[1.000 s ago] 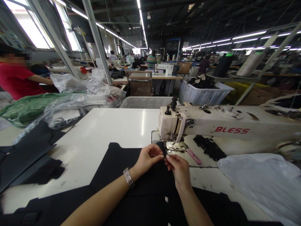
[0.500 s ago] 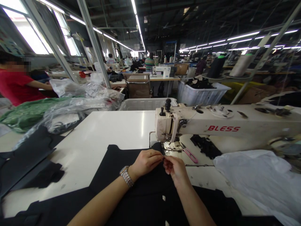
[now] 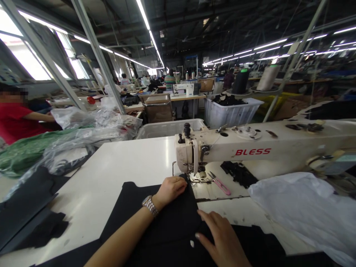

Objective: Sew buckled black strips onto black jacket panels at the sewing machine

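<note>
A black fabric panel [image 3: 172, 230] lies on the white sewing table, its far corner beneath the head of the sewing machine [image 3: 251, 148]. My left hand [image 3: 172, 190], with a metal-banded watch [image 3: 150, 205] at the wrist, presses close by the presser foot, its fingers together and gripping the panel's edge. Lower down, my right hand [image 3: 221, 235] touches the panel's right side with thumb and fingers spread. A small white scrap [image 3: 191, 243] sits on the fabric by that thumb. Pink-handled thread snips [image 3: 221, 184] rest on the machine bed right of the needle.
Dark cut pieces [image 3: 30, 207] and plastic-wrapped bundles [image 3: 69, 148] lie at the left. A white plastic bag [image 3: 306, 207] covers the table's right side, near a black scrap pile [image 3: 239, 174]. Behind the table stands a plastic bin [image 3: 147, 129]. A person in red [image 3: 16, 122] works far left.
My right hand has left the panel's edge beside my left hand and come back toward me, its fingers spreading. The left stays near the presser foot. The camera view has shifted slightly.
</note>
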Motion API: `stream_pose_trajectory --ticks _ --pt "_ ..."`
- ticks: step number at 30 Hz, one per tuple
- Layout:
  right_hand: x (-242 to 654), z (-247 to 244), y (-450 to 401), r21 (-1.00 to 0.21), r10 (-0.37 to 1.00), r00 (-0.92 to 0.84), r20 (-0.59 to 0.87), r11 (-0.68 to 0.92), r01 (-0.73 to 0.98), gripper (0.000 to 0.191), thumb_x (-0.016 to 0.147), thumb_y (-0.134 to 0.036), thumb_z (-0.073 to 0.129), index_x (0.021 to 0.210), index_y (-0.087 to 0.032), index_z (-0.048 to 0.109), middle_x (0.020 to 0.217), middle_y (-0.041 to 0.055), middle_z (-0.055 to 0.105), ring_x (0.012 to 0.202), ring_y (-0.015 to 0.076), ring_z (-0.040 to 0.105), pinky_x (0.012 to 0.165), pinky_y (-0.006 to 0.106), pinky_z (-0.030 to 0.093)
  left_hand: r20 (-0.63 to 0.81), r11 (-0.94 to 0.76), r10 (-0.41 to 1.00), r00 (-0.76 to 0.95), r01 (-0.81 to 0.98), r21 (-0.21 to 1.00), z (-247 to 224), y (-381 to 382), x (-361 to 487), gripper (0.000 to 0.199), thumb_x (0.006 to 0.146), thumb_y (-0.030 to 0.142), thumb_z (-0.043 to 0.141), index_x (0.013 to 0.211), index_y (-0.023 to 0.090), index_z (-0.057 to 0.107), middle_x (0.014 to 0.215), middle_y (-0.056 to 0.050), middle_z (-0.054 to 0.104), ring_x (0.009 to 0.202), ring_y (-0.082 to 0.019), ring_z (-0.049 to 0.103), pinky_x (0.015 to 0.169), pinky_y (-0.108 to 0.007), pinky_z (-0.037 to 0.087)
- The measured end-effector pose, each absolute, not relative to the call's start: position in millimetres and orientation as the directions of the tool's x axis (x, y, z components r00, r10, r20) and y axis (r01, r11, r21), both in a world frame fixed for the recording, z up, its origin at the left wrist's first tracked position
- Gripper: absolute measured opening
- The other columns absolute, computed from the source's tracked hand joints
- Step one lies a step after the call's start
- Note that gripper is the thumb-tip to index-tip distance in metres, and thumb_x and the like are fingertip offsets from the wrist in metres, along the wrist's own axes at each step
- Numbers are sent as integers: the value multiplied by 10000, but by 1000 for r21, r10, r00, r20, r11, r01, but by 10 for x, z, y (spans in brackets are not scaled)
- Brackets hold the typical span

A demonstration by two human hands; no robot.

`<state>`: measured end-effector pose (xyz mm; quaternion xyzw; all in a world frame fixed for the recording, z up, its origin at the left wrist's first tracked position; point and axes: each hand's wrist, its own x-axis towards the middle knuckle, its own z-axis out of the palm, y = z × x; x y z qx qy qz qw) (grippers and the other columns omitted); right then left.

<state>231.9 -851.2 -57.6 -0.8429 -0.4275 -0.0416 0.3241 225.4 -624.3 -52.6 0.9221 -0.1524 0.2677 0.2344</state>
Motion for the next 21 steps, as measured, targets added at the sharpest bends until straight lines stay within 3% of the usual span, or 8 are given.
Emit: stream_pose_trajectory --ticks 2,4,11,16,21 --pt "2269 -634 -8548 -365 738 551 389 -426 828 376 695 -284 594 1063 -223 548 790 41 597 702 205 569 624 334 473 526 -825 -240 816 -457 333 -539 -6179 2356 192 818 198 430 793 165 618 739 -76 626 672 -147 580 643 -236 473" --pt "2256 -663 -8542 -305 749 519 412 -423 853 385 690 -294 606 1060 -209 541 778 39 595 687 195 564 608 315 469 489 -803 -334 806 -515 299 -536 -6124 2428 212 834 206 406 802 162 611 747 -76 618 670 -142 567 659 -235 465" --pt "2285 -696 -8521 -309 721 539 436 -442 842 425 693 -257 586 1101 -193 485 812 42 601 710 192 562 646 313 460 382 -742 -576 722 -658 125 -423 -6018 2493 303 883 187 300 894 122 595 831 -127 626 738 -173 566 703 -279 460" --pt "2294 -729 -8534 -302 718 527 455 -432 850 391 710 -252 557 1088 -183 485 808 47 608 702 192 568 636 308 456 372 -701 -597 711 -688 189 -379 -5975 2473 308 885 184 291 946 139 589 898 -127 619 823 -182 562 754 -293 461" --pt "2328 -779 -8570 -276 786 459 414 -373 886 423 709 -283 577 1110 -178 493 840 60 619 739 205 575 663 316 451 423 -746 -545 724 -649 150 -473 -5951 2453 300 878 175 304 965 137 589 887 -127 615 796 -177 564 717 -285 475"
